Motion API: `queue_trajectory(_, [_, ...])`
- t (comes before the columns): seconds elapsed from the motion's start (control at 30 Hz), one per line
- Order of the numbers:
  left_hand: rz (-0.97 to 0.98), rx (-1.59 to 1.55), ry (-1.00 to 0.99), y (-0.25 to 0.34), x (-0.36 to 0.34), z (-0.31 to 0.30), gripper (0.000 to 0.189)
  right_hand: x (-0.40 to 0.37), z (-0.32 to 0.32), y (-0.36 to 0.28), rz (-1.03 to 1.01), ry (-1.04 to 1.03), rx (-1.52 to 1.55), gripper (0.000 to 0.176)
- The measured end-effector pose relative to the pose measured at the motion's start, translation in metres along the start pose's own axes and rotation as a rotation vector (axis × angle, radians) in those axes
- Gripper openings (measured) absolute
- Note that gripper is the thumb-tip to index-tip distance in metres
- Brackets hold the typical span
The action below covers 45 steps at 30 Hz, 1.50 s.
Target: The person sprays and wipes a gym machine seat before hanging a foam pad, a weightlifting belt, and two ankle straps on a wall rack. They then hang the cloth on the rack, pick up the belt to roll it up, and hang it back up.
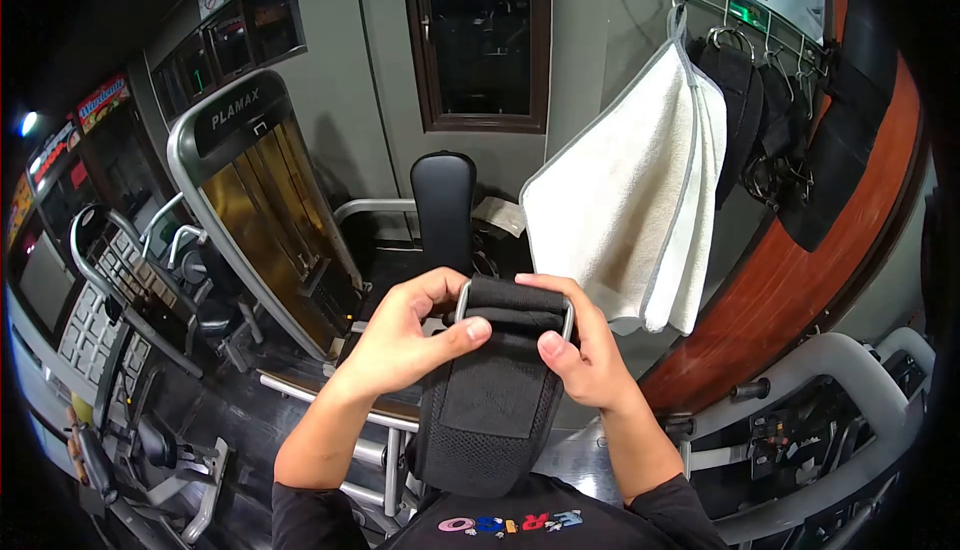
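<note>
Both hands hold one black strap [495,390] in front of the chest, just below and to the left of the white towel [620,210] that hangs from the hook rack [720,0]. The left hand [410,335] is closed on the upper left corner of the strap, with its thumb lying across the front. The right hand [585,350] is closed on the upper right corner, with its thumb pressing on the front face. Neither hand is wide open; the fingers are curled behind the band.

At the top of the strap, the band is folded over a metal ring [462,300], which shows at both sides between the hands. In my judgement, the step in hand is to set this folded end straight in the ring. To do it well, both thumbs should press with equal force, so that the band lies flat and does not bunch to one side. The pull should be gentle and along the length of the strap, not sideways.

The lower part of the strap, with its mesh face, hangs free below the hands, down and to the left of the towel. The towel's lower edge is near the right hand but, as far as I can see, apart from it.
</note>
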<state>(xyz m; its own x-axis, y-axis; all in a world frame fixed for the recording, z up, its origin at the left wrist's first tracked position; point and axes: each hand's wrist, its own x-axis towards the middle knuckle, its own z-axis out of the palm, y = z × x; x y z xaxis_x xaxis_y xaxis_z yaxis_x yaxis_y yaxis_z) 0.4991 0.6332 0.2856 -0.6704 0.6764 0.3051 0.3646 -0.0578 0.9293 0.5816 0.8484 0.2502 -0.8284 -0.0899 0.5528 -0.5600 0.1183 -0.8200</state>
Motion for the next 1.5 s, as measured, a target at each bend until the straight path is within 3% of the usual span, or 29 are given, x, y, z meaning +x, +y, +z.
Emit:
queue_trajectory(0.13, [-0.004,-0.14,0.024,-0.006,-0.009,0.006,0.026,-0.007,0.001,0.005,-0.042,-0.04,-0.018,0.06])
queue_trajectory(0.3, [-0.094,-0.21,-0.01,-0.006,-0.018,0.018,0.022,-0.009,0.003,0.019,-0.088,-0.096,0.186,0.063])
queue_trajectory(0.33, [-0.039,-0.138,-0.032,-0.01,-0.026,0.023,0.022,-0.009,-0.001,0.02,-0.124,-0.16,0.23,0.065])
queue_trajectory(0.4, [0.274,0.271,-0.063,-0.001,-0.038,0.03,0.023,-0.016,-0.009,0.018,-0.092,-0.3,0.254,0.07])
queue_trajectory(0.47, [0.433,0.302,-0.065,-0.002,-0.05,0.042,0.027,-0.03,-0.013,0.017,-0.164,-0.316,0.177,0.065])
queue_trajectory(0.6, [0.602,0.338,0.086,-0.015,-0.064,0.058,0.041,-0.045,-0.007,0.024,-0.358,-0.163,0.14,0.051])
queue_trajectory(0.67, [0.658,0.503,0.284,-0.026,-0.07,0.047,0.048,-0.053,-0.008,0.031,-0.311,-0.025,0.189,0.048])
queue_trajectory(0.73, [0.512,0.452,0.386,-0.038,-0.075,0.024,0.063,-0.066,-0.008,0.037,-0.191,0.163,0.219,0.05])
queue_trajectory(0.8, [0.383,0.56,0.354,-0.051,-0.077,0.001,0.073,-0.071,-0.016,0.038,-0.118,0.221,0.193,0.053])
queue_trajectory(0.9, [0.203,0.575,0.141,-0.078,-0.063,-0.012,0.086,-0.078,-0.025,0.041,-0.029,0.306,0.166,0.061])
queue_trajectory(1.0, [0.125,0.556,0.081,-0.118,-0.036,-0.012,0.08,-0.073,-0.033,0.041,-0.032,0.363,0.212,0.062])
queue_trajectory(1.07, [0.168,0.451,-0.008,-0.148,-0.021,-0.011,0.064,-0.061,-0.031,0.03,-0.038,0.367,0.302,0.061])
queue_trajectory(1.13, [-0.033,0.312,-0.22,-0.156,-0.022,-0.006,0.058,-0.056,-0.033,0.031,-0.103,0.381,0.421,0.057])
queue_trajectory(1.2, [-0.018,0.302,-0.259,-0.167,-0.029,-0.005,0.053,-0.059,-0.038,0.029,-0.089,0.38,0.422,0.056])
queue_trajectory(1.33, [-0.016,0.293,-0.194,-0.171,-0.056,-0.008,0.073,-0.07,-0.035,0.03,-0.025,0.202,0.415,0.055])
queue_trajectory(1.5, [0.027,0.441,-0.142,-0.169,-0.085,-0.017,0.077,-0.072,-0.031,0.021,0.04,0.087,0.509,0.045])
